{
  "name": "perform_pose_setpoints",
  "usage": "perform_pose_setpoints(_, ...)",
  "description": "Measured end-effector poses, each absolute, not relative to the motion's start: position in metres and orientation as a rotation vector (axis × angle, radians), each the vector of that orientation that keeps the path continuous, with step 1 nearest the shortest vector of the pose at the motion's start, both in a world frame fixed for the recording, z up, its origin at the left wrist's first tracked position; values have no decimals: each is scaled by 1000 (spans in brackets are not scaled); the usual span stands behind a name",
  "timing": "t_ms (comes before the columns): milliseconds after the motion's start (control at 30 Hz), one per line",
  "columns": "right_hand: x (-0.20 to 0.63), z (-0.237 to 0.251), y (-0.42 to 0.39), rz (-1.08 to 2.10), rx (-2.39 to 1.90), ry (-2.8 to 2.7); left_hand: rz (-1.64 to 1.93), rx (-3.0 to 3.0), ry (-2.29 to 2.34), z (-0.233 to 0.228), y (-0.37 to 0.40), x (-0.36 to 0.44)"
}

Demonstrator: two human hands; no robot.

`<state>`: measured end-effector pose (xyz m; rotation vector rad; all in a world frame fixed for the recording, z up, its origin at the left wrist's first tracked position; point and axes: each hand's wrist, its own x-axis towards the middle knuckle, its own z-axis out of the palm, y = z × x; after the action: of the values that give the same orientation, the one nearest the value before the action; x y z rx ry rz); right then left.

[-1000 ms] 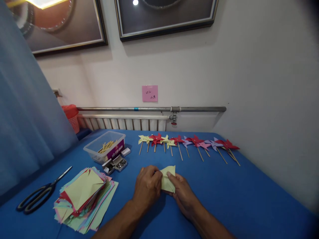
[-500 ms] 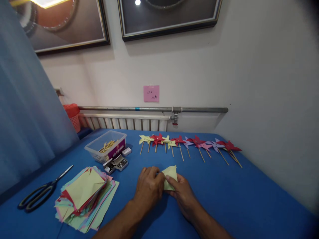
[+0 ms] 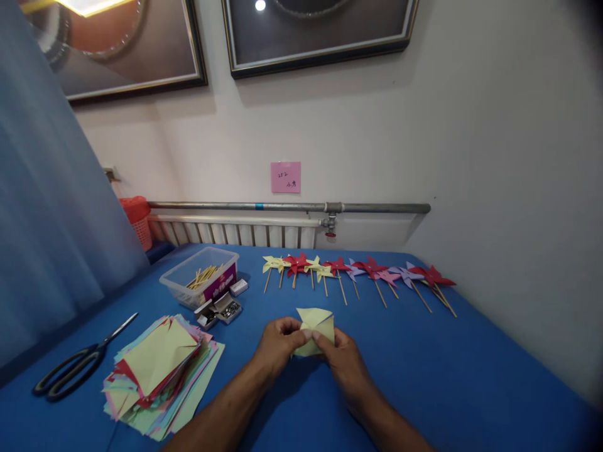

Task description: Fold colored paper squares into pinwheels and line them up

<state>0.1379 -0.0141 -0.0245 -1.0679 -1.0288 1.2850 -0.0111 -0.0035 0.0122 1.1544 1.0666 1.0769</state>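
Yellow paper (image 3: 316, 318) pinched in left hand (image 3: 277, 344) and right hand (image 3: 347, 359) over blue table (image 3: 438, 376), thumbs at its middle; fingertips hidden behind. Clear tub (image 3: 175, 291): thin sticks (image 3: 205, 276). Small open box (image 3: 234, 317): metal bits (image 3: 230, 310), too tiny to identify from here.

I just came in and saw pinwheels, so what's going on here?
Someone's left hand and right hand are holding a pale yellow paper, with both thumbs near its middle. Beyond the hands, a row of paper pinwheels on sticks lies on the blue table. Over on the left are scissors, a pile of coloured paper and a clear box with thin sticks inside.
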Motion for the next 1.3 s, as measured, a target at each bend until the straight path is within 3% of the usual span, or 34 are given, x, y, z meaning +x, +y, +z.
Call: perform_pose_setpoints(1300, 137, -19, -19, 1261, -1148, -1139, 1095, 930, 1046, 15, -4, -10)
